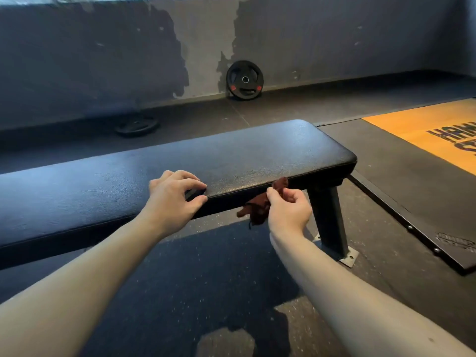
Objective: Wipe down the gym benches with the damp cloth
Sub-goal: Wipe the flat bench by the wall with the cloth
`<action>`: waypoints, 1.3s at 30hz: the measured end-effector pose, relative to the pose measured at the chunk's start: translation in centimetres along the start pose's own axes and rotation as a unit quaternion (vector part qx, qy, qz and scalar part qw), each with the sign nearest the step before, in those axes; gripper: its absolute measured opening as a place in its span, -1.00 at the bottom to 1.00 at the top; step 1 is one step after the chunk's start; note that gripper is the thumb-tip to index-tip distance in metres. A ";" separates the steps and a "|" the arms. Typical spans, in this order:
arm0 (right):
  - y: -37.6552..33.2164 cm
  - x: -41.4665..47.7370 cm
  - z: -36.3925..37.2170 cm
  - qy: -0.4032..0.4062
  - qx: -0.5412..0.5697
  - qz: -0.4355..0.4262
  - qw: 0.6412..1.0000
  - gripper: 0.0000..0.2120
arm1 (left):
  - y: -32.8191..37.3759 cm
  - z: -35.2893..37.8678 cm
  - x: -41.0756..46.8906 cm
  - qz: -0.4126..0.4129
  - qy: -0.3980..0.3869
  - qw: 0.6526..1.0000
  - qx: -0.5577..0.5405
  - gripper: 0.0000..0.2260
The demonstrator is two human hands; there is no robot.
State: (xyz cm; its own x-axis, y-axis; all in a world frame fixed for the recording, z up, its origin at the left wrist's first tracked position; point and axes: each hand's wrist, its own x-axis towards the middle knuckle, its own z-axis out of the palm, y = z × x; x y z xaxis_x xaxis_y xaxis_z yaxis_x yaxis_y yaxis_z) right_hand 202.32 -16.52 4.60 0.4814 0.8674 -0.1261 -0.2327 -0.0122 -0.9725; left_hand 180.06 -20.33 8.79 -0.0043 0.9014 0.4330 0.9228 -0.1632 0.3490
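Plates up top, two of them: a weight plate (244, 79) leaning on the wall (77, 60), a second plate (136, 124) flat on the floor, upper left. One orange mat (412, 130) sits at the right edge. One flat bench (180, 161) crosses mid-frame, its steel leg (329, 222) just right of your right hand (288, 210), which pinches the single dark red cloth (257, 207) against the pad's near side. Your left hand (175, 194) grips the pad's edge, fingers curled.

My left hand (172, 199) grips the near edge of the black bench (231, 153), fingers (190, 180) on top, thumb on its side. Just right of it, my right hand (288, 210) pinches a brown cloth (257, 206) against that edge. Beyond the bench, a weight plate (244, 79) leans on the wall (103, 47).
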 end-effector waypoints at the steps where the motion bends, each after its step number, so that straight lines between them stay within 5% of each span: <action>1: 0.5 -1.1 0.5 -0.023 0.000 0.004 1.000 -0.87 | 0.1 0.0 0.0 0.001 0.001 1.000 0.003 -0.85; 8: 0.2 -1.7 0.7 -0.091 -0.008 0.032 0.995 -0.82 | -0.3 0.1 -0.5 0.011 0.010 1.000 -0.014 -0.87; 14: -3.5 4.0 -2.2 0.054 0.054 0.010 0.997 -0.85 | -1.4 -0.5 -0.8 0.015 0.010 1.000 -0.009 -0.86; 19: -2.4 2.6 -1.0 0.077 0.058 0.017 0.995 -0.87 | -2.0 -0.9 -0.9 0.015 0.007 1.000 -0.010 -0.85; 26: 2.3 -7.2 4.7 -0.115 0.015 0.076 0.990 -0.81 | -1.9 -1.1 -1.0 0.014 0.015 1.000 -0.009 -0.85; 29: 2.0 -6.5 4.8 -0.128 0.011 0.079 0.989 -0.81 | -2.1 -1.2 -1.1 0.012 0.014 1.000 -0.010 -0.85; 39: -3.9 0.8 -0.3 0.019 0.077 0.033 0.996 -0.87 | -3.6 -2.1 -1.5 0.022 -0.009 1.000 -0.016 -0.84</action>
State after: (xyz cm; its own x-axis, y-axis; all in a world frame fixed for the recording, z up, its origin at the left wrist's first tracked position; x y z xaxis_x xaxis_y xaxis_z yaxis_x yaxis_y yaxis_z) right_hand 203.91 -15.92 8.23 0.4915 0.8479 -0.1988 -0.3904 0.0105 -0.9206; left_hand 175.94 -21.96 8.59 0.0431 0.9006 0.4326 0.9094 -0.2146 0.3562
